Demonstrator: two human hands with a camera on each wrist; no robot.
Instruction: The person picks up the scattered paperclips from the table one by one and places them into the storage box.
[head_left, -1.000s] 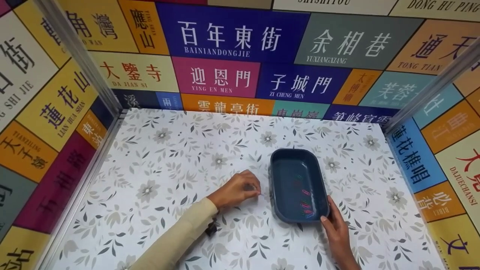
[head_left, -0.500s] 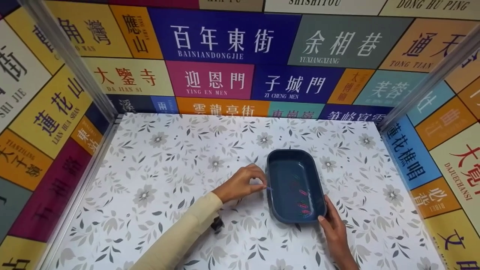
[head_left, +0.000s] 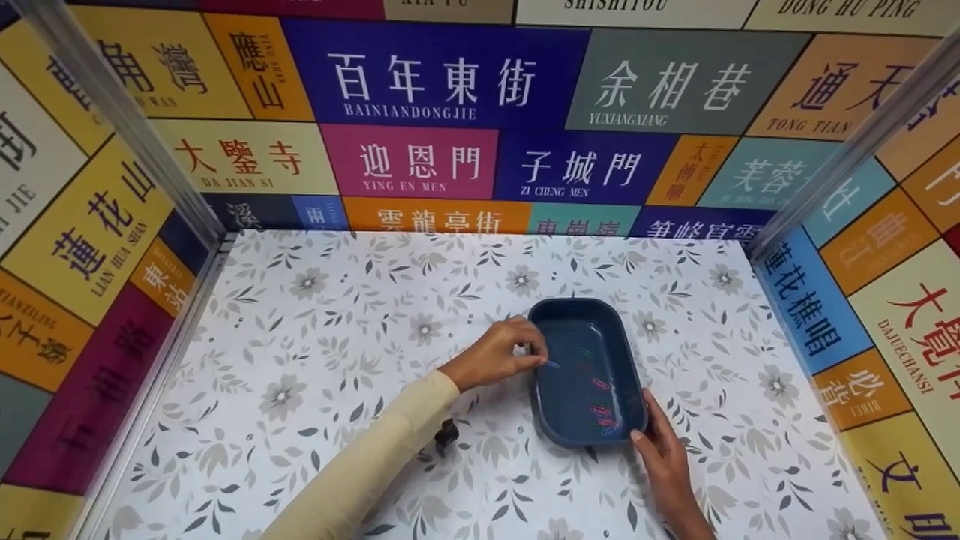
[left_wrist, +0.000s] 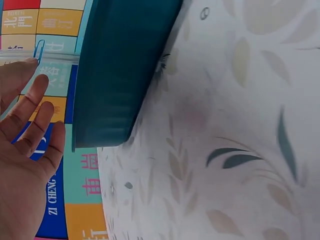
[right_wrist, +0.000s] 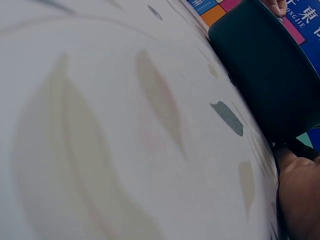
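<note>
A blue paper clip (left_wrist: 40,50) is pinched between the thumb and index finger of my left hand (head_left: 496,351); the other fingers fan out loosely in the left wrist view. The hand is at the left rim of a dark blue rectangular basin (head_left: 568,401), with the clip over its inside. Several small paper clips (head_left: 602,412), pink, red, green and blue, lie in the basin, mostly toward its near right. My right hand (head_left: 670,461) holds the basin at its near right corner, thumb at the rim and fingers along the outer wall. In the right wrist view the basin (right_wrist: 265,65) hides most of those fingers.
A white floral cloth (head_left: 337,337) covers the table under the basin. Colourful panels with printed characters (head_left: 420,165) enclose the back and both sides, with metal posts (head_left: 154,127) at the corners. A small black object (head_left: 446,433) sits under the left wrist.
My left hand has moved right and slightly away from me, bringing the paper clip from beside the basin to over its left rim. My right hand keeps its hold on the basin.
</note>
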